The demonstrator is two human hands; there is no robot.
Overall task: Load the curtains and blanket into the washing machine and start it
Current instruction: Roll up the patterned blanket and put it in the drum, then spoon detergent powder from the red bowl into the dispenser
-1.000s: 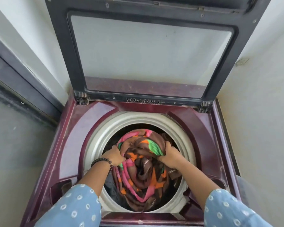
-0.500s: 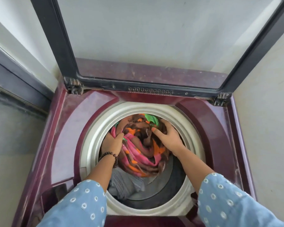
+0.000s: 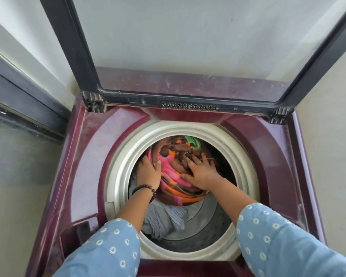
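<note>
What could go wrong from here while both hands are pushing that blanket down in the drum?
1. The blanket is bunched toward the far side of the drum, with the grey curtain fabric low at the near side; an uneven load may unbalance the spin.
2. The lid stands open above the left hand and right hand; if it drops, it could strike the arms.
3. Folds may ride up over the white rim and catch when closing.
</note>
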